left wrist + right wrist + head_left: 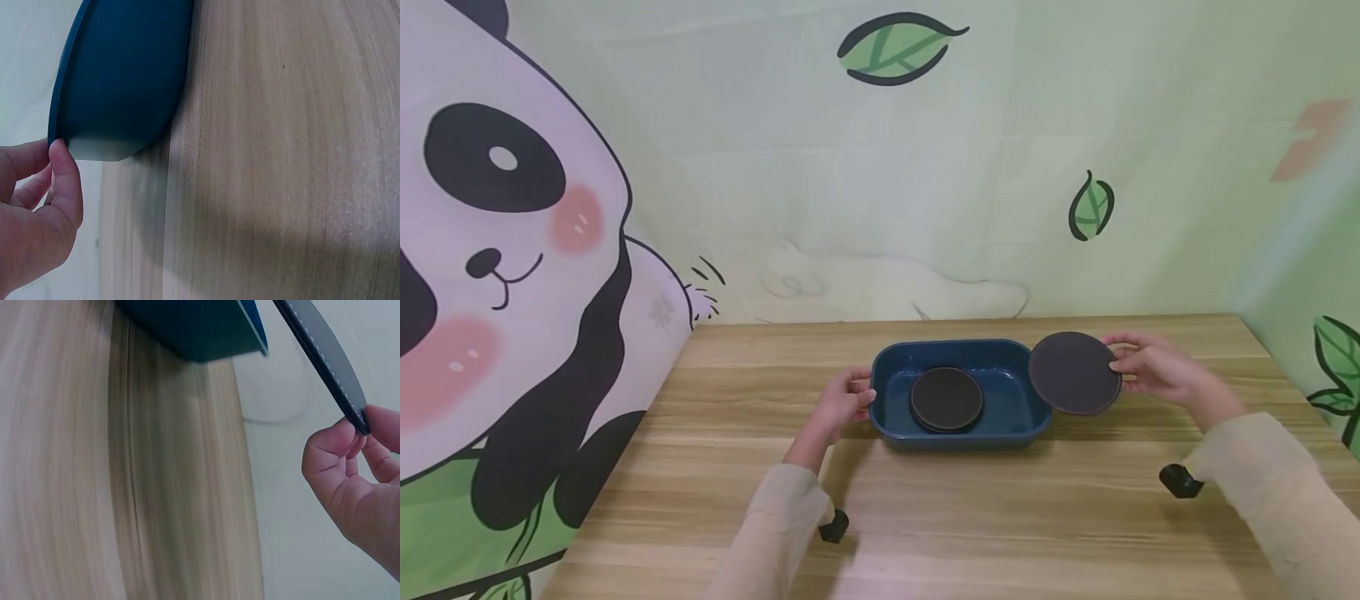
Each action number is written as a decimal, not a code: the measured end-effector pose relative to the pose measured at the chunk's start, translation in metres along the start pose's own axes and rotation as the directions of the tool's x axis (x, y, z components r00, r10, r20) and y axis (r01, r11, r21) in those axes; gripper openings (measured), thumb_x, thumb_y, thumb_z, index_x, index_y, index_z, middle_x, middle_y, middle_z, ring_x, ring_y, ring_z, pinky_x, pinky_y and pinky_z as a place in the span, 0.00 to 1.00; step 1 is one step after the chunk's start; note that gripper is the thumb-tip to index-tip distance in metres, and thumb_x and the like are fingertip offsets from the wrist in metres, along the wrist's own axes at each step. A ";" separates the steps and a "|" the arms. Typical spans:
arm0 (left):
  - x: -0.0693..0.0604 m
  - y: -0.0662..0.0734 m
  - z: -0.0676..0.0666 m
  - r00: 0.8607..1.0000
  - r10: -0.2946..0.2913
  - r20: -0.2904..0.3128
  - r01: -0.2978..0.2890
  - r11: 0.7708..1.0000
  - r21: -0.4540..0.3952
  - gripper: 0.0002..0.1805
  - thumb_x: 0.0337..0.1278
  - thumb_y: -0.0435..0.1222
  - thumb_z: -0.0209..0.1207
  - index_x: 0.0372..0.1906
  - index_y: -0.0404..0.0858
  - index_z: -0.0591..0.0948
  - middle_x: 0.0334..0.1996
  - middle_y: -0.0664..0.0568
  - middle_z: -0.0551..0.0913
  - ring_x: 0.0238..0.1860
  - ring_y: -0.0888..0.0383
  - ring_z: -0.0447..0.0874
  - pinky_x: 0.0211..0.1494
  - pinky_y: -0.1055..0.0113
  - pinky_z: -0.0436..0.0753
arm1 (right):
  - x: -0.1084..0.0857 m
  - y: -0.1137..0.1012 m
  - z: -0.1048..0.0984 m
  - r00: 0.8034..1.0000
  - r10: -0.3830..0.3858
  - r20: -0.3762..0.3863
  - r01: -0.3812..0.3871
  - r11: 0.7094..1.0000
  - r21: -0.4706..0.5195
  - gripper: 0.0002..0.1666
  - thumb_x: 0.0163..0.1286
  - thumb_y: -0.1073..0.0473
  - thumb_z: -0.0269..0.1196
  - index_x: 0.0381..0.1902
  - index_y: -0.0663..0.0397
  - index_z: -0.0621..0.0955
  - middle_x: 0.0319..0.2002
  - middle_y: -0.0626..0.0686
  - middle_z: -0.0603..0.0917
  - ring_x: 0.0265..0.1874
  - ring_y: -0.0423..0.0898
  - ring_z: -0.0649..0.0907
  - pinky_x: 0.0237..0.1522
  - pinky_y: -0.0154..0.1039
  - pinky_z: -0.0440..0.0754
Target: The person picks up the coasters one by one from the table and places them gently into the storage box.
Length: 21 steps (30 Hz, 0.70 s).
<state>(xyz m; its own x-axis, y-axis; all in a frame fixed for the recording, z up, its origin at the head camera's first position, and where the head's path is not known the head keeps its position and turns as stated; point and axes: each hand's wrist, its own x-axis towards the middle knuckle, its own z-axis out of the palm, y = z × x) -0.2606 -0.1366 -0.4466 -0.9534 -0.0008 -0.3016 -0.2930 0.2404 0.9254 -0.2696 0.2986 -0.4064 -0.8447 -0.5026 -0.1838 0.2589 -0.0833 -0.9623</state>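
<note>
A dark blue rectangular dish point(1006, 400) with rounded corners stands on the table. Inside it, left of centre, lies a round dark coaster point(946, 398), possibly more than one stacked. My left hand point(844, 402) pinches the dish's left rim between thumb and fingers; the left wrist view shows this hand point(47, 215) at the dish's edge point(122, 81). My right hand point(1157, 371) pinches another round dark coaster point(1071, 373) by its right edge, tilted and raised at the dish's right end. Pale stitching runs along that coaster's edge point(325, 365) in the right wrist view.
The wood-grain table point(970, 517) reaches back to a pale green cloth backdrop point(760, 167) printed with leaves and a panda point(512, 250). A small black device hangs under each sleeve, one at the left wrist point(833, 527) and one at the right point(1181, 481).
</note>
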 end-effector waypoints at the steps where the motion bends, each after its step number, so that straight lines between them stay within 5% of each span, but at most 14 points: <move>1: 0.000 0.000 0.000 1.000 0.000 0.000 0.000 1.000 -0.001 0.20 0.56 0.27 0.51 0.55 0.35 0.69 0.39 0.45 0.71 0.34 0.54 0.74 0.35 0.67 0.79 | 0.002 0.000 0.003 1.000 -0.004 0.007 0.004 1.000 0.008 0.19 0.62 0.75 0.47 0.41 0.46 0.73 0.31 0.47 0.80 0.28 0.42 0.79 0.29 0.35 0.77; 8: 0.000 -0.001 0.000 1.000 0.000 -0.003 0.000 1.000 -0.005 0.19 0.56 0.27 0.51 0.54 0.35 0.69 0.38 0.45 0.71 0.34 0.54 0.73 0.32 0.68 0.78 | 0.017 0.000 0.022 0.999 -0.006 0.043 0.005 0.999 0.039 0.19 0.62 0.76 0.46 0.41 0.48 0.73 0.31 0.48 0.80 0.27 0.42 0.80 0.28 0.35 0.78; 21: 0.000 -0.001 0.000 1.000 0.002 0.005 -0.002 1.000 -0.010 0.19 0.56 0.27 0.51 0.55 0.36 0.69 0.39 0.45 0.71 0.33 0.55 0.73 0.32 0.69 0.78 | 0.043 0.002 0.056 0.997 0.058 -0.057 -0.059 0.998 -0.030 0.17 0.60 0.74 0.49 0.40 0.47 0.70 0.29 0.45 0.80 0.24 0.40 0.78 0.26 0.33 0.76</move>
<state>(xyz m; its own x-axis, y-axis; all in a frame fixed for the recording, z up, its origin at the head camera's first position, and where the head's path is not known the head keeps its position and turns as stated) -0.2606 -0.1365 -0.4474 -0.9537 0.0048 -0.3008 -0.2916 0.2312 0.9282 -0.2792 0.2287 -0.4049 -0.8537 -0.4568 -0.2501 0.2947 -0.0278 -0.9552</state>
